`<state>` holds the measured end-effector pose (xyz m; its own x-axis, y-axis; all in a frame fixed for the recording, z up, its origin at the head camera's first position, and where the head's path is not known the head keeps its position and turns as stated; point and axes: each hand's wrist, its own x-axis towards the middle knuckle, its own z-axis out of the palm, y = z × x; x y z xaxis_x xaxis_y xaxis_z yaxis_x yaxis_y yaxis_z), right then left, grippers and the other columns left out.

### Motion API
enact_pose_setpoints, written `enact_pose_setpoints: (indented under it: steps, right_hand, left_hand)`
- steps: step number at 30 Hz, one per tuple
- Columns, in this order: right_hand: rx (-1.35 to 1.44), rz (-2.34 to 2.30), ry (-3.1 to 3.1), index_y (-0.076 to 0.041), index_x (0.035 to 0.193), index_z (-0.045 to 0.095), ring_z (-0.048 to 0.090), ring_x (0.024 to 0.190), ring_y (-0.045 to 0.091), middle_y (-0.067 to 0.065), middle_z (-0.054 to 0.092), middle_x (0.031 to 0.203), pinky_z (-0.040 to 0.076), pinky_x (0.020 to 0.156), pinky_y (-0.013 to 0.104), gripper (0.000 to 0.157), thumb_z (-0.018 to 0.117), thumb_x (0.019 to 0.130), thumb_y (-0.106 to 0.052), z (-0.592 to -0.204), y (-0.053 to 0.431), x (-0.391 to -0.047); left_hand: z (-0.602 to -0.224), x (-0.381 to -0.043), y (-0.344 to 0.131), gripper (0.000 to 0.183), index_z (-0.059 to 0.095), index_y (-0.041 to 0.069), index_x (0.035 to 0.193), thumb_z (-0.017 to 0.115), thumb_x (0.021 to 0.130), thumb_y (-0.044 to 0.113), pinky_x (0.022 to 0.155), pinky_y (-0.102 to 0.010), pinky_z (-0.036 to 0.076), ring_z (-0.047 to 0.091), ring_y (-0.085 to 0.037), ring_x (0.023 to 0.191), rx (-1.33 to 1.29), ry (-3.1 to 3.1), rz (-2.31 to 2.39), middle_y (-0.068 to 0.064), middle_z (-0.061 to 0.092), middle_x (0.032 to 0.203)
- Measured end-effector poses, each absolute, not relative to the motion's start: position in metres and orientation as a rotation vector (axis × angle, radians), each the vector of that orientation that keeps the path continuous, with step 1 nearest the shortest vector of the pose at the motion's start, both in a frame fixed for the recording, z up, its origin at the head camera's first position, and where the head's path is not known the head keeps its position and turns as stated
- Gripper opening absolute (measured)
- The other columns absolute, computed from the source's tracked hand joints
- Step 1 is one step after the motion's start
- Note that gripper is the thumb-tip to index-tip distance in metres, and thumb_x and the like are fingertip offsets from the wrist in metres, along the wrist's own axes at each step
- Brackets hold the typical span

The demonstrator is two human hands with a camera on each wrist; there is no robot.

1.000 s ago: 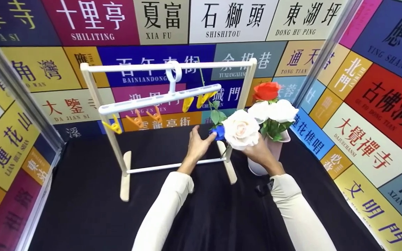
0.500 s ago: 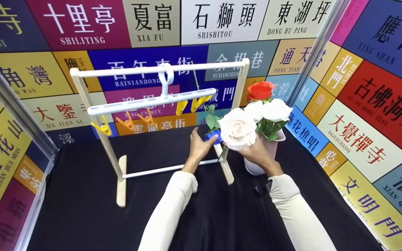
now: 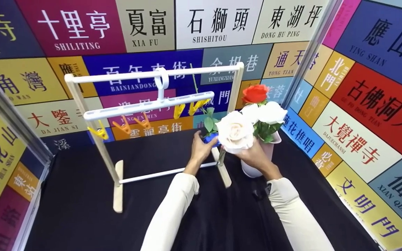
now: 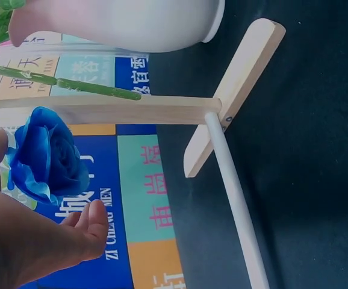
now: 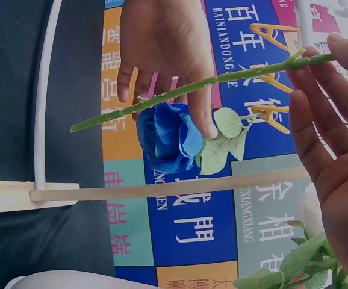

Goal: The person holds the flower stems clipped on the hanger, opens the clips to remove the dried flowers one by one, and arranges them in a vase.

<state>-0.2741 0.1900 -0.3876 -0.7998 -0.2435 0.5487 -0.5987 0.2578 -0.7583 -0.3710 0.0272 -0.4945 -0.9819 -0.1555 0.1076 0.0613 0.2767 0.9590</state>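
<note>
A blue rose (image 4: 50, 156) hangs head down below the yellow clips (image 3: 199, 104) of a white hanger (image 3: 148, 105). My left hand (image 3: 201, 148) is at this rose, its thumb touching the bloom near the leaves and its other fingers loosely spread beside it. My right hand (image 3: 255, 153) holds a large white rose (image 3: 236, 132) upright. In the right wrist view its green stem (image 5: 180, 90) is pinched between thumb and fingers, and the cut end passes in front of the blue rose. The bloom hides part of the right hand in the head view.
A wooden rack (image 3: 117, 184) carries the hanger, which also has orange clips (image 3: 120, 126) and a yellow clip (image 3: 98, 131) at its left. At the right, a pale pink vase (image 3: 251, 169) holds a red rose (image 3: 255, 93) and white roses (image 3: 272, 112). Black cloth covers the table.
The head view has shifted, so the rack and vase appear further left and slightly lower. The left hand covers a bit more of the blue rose; the right hand keeps holding the white rose.
</note>
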Motion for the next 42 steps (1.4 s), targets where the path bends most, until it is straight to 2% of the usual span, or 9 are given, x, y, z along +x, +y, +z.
enact_pose_setpoints:
  steps: [8, 11, 16, 18, 24, 27, 31, 37, 42]
  right_hand:
    - [0.798, 1.601, -2.182, 0.019, 0.122, 0.054, 0.059, 0.106, 0.001, 0.022, 0.065, 0.115, 0.043, 0.100, 0.020, 0.052, 0.075, 0.074, 0.016, -0.391, 0.196, -0.279]
    - [0.766, 1.606, -2.179, 0.016, 0.124, 0.053, 0.059, 0.107, 0.001, 0.018, 0.065, 0.116, 0.043, 0.100, 0.020, 0.056, 0.076, 0.073, 0.017, -0.399, 0.201, -0.287]
    - [0.758, 1.635, -2.153, 0.012, 0.128, 0.053, 0.061, 0.107, 0.005, 0.000, 0.067, 0.115, 0.044, 0.101, 0.021, 0.061, 0.080, 0.073, 0.012, -0.407, 0.209, -0.294]
    - [0.786, 1.673, -2.131, 0.012, 0.126, 0.053, 0.065, 0.104, 0.008, -0.005, 0.068, 0.110, 0.047, 0.098, 0.023, 0.057, 0.078, 0.074, 0.013, -0.406, 0.212, -0.295]
    - [0.896, 1.859, -2.050, 0.005, 0.116, 0.059, 0.073, 0.089, 0.020, 0.007, 0.073, 0.095, 0.057, 0.082, 0.030, 0.039, 0.073, 0.080, 0.012, -0.397, 0.221, -0.296]
    - [0.899, 1.850, -2.043, 0.004, 0.115, 0.059, 0.073, 0.089, 0.022, 0.009, 0.073, 0.095, 0.058, 0.080, 0.031, 0.038, 0.074, 0.081, 0.010, -0.393, 0.226, -0.296]
    - [0.876, 1.787, -2.051, 0.005, 0.113, 0.061, 0.073, 0.088, 0.021, 0.013, 0.073, 0.095, 0.058, 0.079, 0.030, 0.037, 0.075, 0.080, 0.011, -0.389, 0.230, -0.294]
    - [0.849, 1.581, -2.055, 0.007, 0.096, 0.073, 0.071, 0.077, 0.009, 0.015, 0.075, 0.086, 0.055, 0.068, 0.020, 0.021, 0.074, 0.077, 0.015, -0.386, 0.239, -0.292]
    - [0.804, 1.580, -2.055, 0.013, 0.095, 0.071, 0.067, 0.070, 0.007, 0.016, 0.074, 0.084, 0.053, 0.061, 0.018, 0.018, 0.072, 0.078, 0.017, -0.381, 0.245, -0.289]
  left_hand:
    - [-0.494, -0.369, 0.030, 0.073, 0.043, -0.004, 0.140, 0.075, 0.085, 0.031, 0.105, -0.042, 0.043, 0.056, -0.036, 0.123, 0.041, -2.366, -1.788, -0.026, 0.058, 0.133]
    - [-0.494, -0.369, 0.030, 0.066, 0.047, -0.004, 0.136, 0.075, 0.085, 0.028, 0.104, -0.043, 0.044, 0.058, -0.036, 0.120, 0.024, -2.367, -1.767, -0.025, 0.060, 0.130]
    - [-0.497, -0.370, 0.029, 0.057, 0.053, -0.003, 0.131, 0.073, 0.087, 0.027, 0.103, -0.042, 0.044, 0.059, -0.035, 0.118, 0.035, -2.382, -1.724, -0.023, 0.062, 0.127]
    - [-0.496, -0.370, 0.029, 0.055, 0.054, -0.003, 0.130, 0.072, 0.087, 0.027, 0.103, -0.042, 0.045, 0.059, -0.035, 0.118, 0.042, -2.390, -1.715, -0.022, 0.063, 0.126]
    - [-0.495, -0.369, 0.028, 0.052, 0.056, -0.004, 0.124, 0.072, 0.086, 0.027, 0.100, -0.043, 0.046, 0.061, -0.036, 0.114, 0.044, -2.390, -1.697, -0.022, 0.065, 0.121]
    - [-0.497, -0.369, 0.027, 0.053, 0.056, -0.005, 0.123, 0.073, 0.085, 0.028, 0.100, -0.043, 0.046, 0.061, -0.037, 0.114, 0.042, -2.385, -1.703, -0.023, 0.065, 0.120]
    - [-0.501, -0.369, 0.026, 0.054, 0.057, -0.004, 0.121, 0.073, 0.085, 0.033, 0.098, -0.042, 0.047, 0.061, -0.036, 0.111, 0.040, -2.381, -1.700, -0.022, 0.065, 0.118]
    - [-0.500, -0.365, 0.026, 0.051, 0.057, -0.002, 0.122, 0.073, 0.085, 0.029, 0.100, -0.043, 0.046, 0.060, -0.036, 0.114, 0.060, -2.386, -1.765, -0.022, 0.065, 0.121]
    - [-0.498, -0.360, 0.027, 0.049, 0.056, 0.000, 0.123, 0.072, 0.086, 0.028, 0.098, -0.042, 0.047, 0.062, -0.034, 0.112, 0.080, -2.407, -1.757, -0.021, 0.065, 0.121]
